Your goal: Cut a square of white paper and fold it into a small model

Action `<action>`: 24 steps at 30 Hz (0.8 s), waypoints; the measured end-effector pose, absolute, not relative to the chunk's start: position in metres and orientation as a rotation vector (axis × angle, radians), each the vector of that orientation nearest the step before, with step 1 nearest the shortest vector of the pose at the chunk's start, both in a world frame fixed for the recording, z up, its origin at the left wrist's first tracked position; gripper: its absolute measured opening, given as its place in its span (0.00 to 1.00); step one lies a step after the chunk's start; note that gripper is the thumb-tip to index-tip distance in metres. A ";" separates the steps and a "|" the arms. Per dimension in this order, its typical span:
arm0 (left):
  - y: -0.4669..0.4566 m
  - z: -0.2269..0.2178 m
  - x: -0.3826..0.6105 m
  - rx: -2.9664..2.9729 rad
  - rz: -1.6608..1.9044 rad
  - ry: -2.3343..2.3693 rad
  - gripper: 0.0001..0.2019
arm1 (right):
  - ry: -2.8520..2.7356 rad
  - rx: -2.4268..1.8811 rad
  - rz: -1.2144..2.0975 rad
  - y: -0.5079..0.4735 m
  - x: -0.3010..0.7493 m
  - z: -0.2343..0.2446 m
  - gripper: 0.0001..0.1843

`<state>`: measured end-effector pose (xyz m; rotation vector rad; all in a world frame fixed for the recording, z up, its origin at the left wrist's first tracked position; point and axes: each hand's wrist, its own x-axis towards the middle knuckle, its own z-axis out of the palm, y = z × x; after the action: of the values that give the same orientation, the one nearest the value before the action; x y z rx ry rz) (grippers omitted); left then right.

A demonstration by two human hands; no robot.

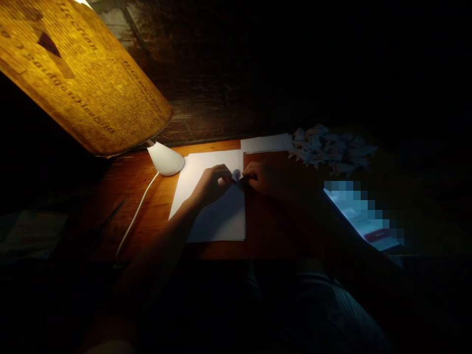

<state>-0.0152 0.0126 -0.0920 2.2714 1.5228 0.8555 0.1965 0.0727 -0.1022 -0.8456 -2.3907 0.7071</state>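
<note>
My left hand and my right hand meet over a white sheet of paper on a wooden desk. Between their fingertips they pinch a small white piece of folded paper. Both hands have their fingers closed on it. The room is dark, so the piece's exact shape is hard to make out.
A white lamp base with a white cord stands left of the sheet, under a yellowish printed lampshade. A pile of small folded paper pieces lies at the back right, another sheet beside it. A lit screen lies right. Scissors lie left.
</note>
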 end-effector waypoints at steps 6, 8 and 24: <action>0.015 -0.090 -0.020 2.230 0.839 1.496 0.06 | -2.394 -0.891 0.698 0.072 0.195 -0.100 0.11; 0.016 -0.090 -0.022 2.228 0.835 1.448 0.06 | -2.386 -0.900 0.704 0.071 0.195 -0.100 0.11; 0.016 -0.087 -0.032 2.177 0.801 1.351 0.06 | -2.373 -0.885 0.727 0.073 0.195 -0.103 0.09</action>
<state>-0.0316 0.0162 -0.0869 2.1773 1.3513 0.8010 0.1953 0.0732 -0.1029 -0.8851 -2.3734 0.7270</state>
